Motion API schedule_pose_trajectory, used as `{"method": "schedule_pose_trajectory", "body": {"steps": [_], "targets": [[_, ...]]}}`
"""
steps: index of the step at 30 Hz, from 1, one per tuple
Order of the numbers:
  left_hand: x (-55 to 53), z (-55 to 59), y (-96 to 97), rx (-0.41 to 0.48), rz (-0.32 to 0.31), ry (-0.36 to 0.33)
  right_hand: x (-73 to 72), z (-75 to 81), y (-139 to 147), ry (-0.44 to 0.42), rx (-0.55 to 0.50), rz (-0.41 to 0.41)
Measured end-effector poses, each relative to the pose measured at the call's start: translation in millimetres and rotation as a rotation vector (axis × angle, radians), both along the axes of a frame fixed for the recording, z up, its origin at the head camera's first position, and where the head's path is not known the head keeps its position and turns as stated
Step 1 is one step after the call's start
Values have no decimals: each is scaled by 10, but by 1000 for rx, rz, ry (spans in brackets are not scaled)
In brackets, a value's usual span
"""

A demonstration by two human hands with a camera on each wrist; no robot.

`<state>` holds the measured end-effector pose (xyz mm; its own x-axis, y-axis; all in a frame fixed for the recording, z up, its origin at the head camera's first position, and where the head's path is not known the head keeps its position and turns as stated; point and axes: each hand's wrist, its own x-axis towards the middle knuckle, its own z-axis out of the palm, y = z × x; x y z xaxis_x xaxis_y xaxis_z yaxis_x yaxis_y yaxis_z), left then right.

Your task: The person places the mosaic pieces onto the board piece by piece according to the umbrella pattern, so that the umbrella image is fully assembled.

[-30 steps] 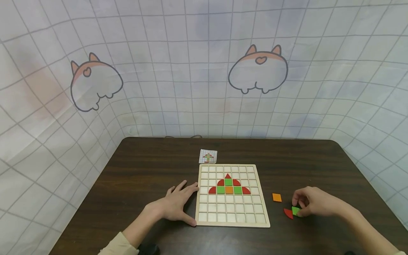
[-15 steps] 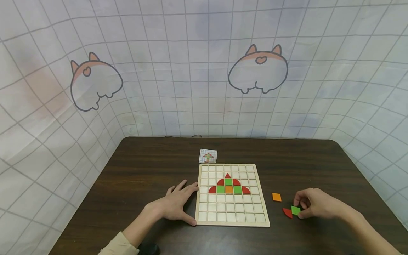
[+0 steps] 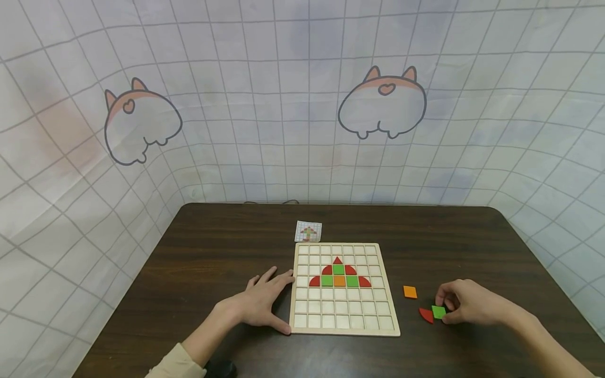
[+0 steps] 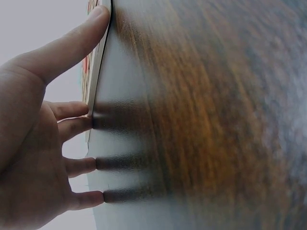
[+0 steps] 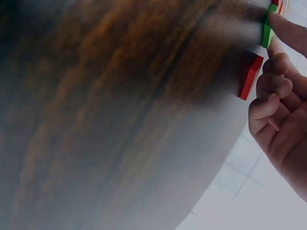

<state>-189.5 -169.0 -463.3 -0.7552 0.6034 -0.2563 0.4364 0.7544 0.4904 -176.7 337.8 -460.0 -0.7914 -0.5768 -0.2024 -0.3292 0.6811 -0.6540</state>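
Observation:
In the head view a pale wooden grid board [image 3: 346, 325] lies on the table. On it are several red curved pieces, one red triangle, several green squares and an orange square in an arrowhead shape. My left hand [image 3: 260, 302] is spread flat beside the board, thumb and index finger touching its left edge. Right of the board, my right hand [image 3: 472, 302] pinches a green square tile [image 3: 438, 312] between thumb and index finger, low over the table. A red quarter-round piece [image 3: 426, 315] lies against that tile's left side. Another red piece [image 5: 250, 79], seen in the right wrist view, sits under my curled fingers.
An orange square tile [image 3: 410, 292] lies between the board and my right hand. Behind the board is a small card [image 3: 308, 231] printed with a coloured arrow pattern. A white gridded curtain [image 3: 307, 173] surrounds the dark wood table [image 3: 227, 231].
My right hand has shifted slightly right, so more of the green tile shows. The red quarter-round has slid a little left. My left hand and the board have stayed in place.

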Motion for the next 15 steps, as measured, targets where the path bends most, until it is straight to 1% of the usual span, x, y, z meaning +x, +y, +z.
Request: {"method": "schedule_pose_trajectory", "body": {"steps": [9, 15], "targets": [[-3, -8, 2, -6, -3, 6, 4, -26, 15, 16, -9, 3], [-7, -14, 0, -8, -3, 7, 11, -45, 4, 61, 8, 17]]}}
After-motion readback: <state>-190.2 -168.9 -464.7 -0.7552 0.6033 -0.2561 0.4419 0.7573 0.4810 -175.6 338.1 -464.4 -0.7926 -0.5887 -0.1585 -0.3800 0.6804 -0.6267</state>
